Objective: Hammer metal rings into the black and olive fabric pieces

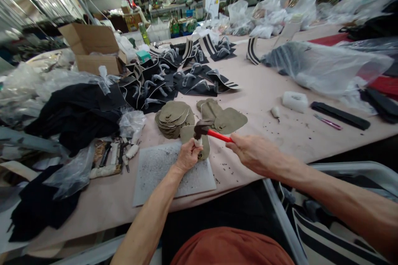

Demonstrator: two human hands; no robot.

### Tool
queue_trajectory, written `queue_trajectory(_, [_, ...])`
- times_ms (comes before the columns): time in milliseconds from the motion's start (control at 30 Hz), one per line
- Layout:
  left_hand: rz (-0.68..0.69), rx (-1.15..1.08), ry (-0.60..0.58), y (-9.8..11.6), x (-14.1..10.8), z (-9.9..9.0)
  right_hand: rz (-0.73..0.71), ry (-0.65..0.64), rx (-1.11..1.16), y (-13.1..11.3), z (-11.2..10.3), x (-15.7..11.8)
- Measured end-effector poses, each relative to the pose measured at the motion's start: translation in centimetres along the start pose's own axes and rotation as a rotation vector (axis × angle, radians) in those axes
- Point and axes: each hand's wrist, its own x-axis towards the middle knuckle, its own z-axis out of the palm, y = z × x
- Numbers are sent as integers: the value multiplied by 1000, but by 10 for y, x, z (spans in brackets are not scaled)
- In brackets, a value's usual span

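My right hand (pixel 248 151) grips the red handle of a hammer (pixel 217 134), whose dark head is at the top of a white-wrapped punch (pixel 198 143). My left hand (pixel 188 155) is closed round that punch, holding it upright over an olive fabric piece (pixel 204 149). Beneath the piece lies a pale grey board (pixel 158 174) strewn with dark specks. Just behind are a stack of olive pieces (pixel 172 116) with metal rings and a few more olive pieces (pixel 231 120) spread to its right. The punch's tip is hidden by my left hand.
Black straps and pieces with clear plastic (pixel 186 78) cover the table's middle. Hand tools (pixel 113 153) lie left of the board. To the right are a white block (pixel 294 102), a small wrapped tool (pixel 275 112) and a black strip (pixel 340 115). A cardboard box (pixel 93 49) stands back left.
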Motion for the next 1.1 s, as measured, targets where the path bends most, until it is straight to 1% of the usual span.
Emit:
queue_trajectory(33, [-3,-2,3,0,0,0,23,91,76,-1,-4,1])
queue_trajectory(100, [-10,-9,8,1,0,0,101,387,261,-4,-8,3])
queue_trajectory(133, [-15,-11,9,2,0,0,128,495,329,-5,-7,3])
queue_trajectory(167, [-20,-11,8,3,-1,0,137,520,356,-5,-4,4])
queue_trajectory(200, [-24,-8,5,4,-1,0,136,462,336,-4,0,4])
queue_trajectory(300, [-29,11,-5,8,-2,-1,63,23,145,8,14,1])
queue_trajectory(333, [-27,18,-4,9,-2,-2,64,-64,98,15,18,0])
queue_trajectory(367, [-26,23,-1,10,-2,-2,84,-95,79,21,21,-2])
queue_trajectory(467, [-32,11,6,11,-3,-2,180,-85,145,44,35,-5])
queue_trajectory(567, [-41,-17,7,10,-3,-3,281,-189,272,71,63,-9])
queue_trajectory(633, [-38,-19,9,9,-3,-3,351,-258,278,89,84,-12])
queue_trajectory(667, [-34,-18,9,8,-3,-3,380,-264,242,95,93,-13])
queue_trajectory(700, [-31,-17,9,8,-3,-3,397,-240,183,99,99,-13])
queue_trajectory(733, [-31,-18,9,8,-3,-3,401,-187,115,100,104,-12])
queue_trajectory(767, [-34,-23,6,9,-3,-3,392,-111,51,98,106,-10])
queue_trajectory(833, [-49,-46,-1,11,-3,-4,325,65,-3,82,109,-2])
queue_trajectory(900, [-57,-72,-8,13,-2,-4,232,181,89,54,113,13])
queue_trajectory(933, [-58,-80,-6,14,-2,-5,201,198,172,39,117,21])
queue_trajectory(1000, [-58,-81,5,17,-1,-5,202,178,326,7,129,37])
queue_trajectory(1067, [-62,-68,26,18,-1,-6,283,126,439,-17,144,48])
queue_trajectory(1100, [-66,-58,39,19,0,-6,341,98,490,-25,150,51])
